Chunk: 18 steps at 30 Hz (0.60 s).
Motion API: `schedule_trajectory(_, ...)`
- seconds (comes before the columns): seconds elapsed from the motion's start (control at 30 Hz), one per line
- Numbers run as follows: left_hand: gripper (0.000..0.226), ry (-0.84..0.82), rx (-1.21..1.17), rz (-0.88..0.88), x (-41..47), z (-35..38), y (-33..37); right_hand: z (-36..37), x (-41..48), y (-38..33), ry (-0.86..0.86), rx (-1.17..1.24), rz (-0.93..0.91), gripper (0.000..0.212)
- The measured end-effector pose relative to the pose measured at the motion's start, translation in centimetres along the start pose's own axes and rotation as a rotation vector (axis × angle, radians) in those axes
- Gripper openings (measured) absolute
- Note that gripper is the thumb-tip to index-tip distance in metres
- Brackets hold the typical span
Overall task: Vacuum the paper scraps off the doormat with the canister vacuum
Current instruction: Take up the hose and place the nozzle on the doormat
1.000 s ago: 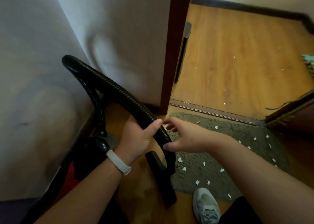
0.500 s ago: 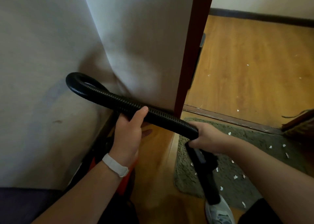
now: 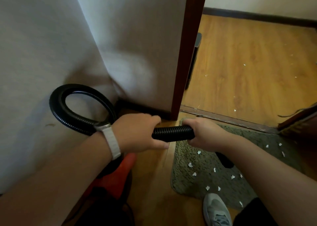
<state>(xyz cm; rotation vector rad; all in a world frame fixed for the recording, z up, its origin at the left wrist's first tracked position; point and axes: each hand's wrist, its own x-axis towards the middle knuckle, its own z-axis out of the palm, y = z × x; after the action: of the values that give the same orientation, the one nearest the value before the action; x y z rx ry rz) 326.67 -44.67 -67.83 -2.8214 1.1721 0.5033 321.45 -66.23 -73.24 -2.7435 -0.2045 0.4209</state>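
Nearest the camera we noted a grey shoe (image 3: pixel 216 210) at the near edge of the green doormat (image 3: pixel 187 183). To its left, the red body of the canister vacuum (image 3: pixel 118 172) sat on the wooden floor, largely hidden by the left forearm.

White paper scraps (image 3: pixel 190 165) lay scattered over the doormat, most of them on its near and right parts. A dark nozzle end (image 3: pixel 225 161) showed below the right forearm, above the doormat; we could not tell whether it touched the pile.

Further out, both hands gripped the black ribbed hose (image 3: pixel 173 133):
- The left hand (image 3: pixel 139 133), with a white wristband (image 3: pixel 111 141), had its fingers curled fully round the hose.
- The right hand (image 3: pixel 204 133) was closed round the hose just beside it, over the far left corner of the doormat.

Left of the left hand the hose rose in a loop against the pale wall (image 3: pixel 51 54).

Beyond the hands stood a dark brown door frame (image 3: pixel 187 54), then a metal threshold strip (image 3: pixel 223 117). Past it, more small scraps lay on the wooden floor of the far room (image 3: pixel 248 63).
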Motion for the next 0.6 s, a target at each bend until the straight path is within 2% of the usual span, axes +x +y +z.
schedule_trajectory(0.03, 0.048, -0.133, -0.045, -0.014, 0.5, 0.3, 0.2, 0.0, -0.1, 0.0, 0.010, -0.016, -0.019, 0.021)
schedule_trajectory(0.1, 0.037, -0.192, -0.192, -0.008, 0.9, 1.3, 0.7, -0.1, -0.4, 0.1, 0.031, -0.036, -0.037, 0.024)
schedule_trajectory(0.23, 0.031, 0.046, -0.390, 0.019, -0.1, 3.2, 1.1, -0.1, -1.1, 0.6, 0.131, 0.017, 0.004, 0.022)
schedule_trajectory(0.3, 0.030, 0.143, -0.471, 0.025, -0.6, 3.9, 1.4, -0.1, -1.4, 1.0, 0.182, 0.002, 0.046, 0.031)
schedule_trajectory(0.47, 0.027, 0.276, -0.596, 0.026, -1.2, 5.2, 2.0, 0.1, -1.7, 1.9, 0.118, -0.032, 0.297, 0.053)
schedule_trajectory(0.53, 0.026, 0.324, -0.646, -0.001, -1.4, 5.8, 2.0, 0.0, -1.8, 2.2, 0.075, 0.160, 0.403, 0.051)
schedule_trajectory(0.6, 0.027, 0.373, -0.691, -0.027, -1.4, 6.4, 1.9, -0.1, -1.9, 2.8, 0.042, 0.480, 0.526, 0.042)
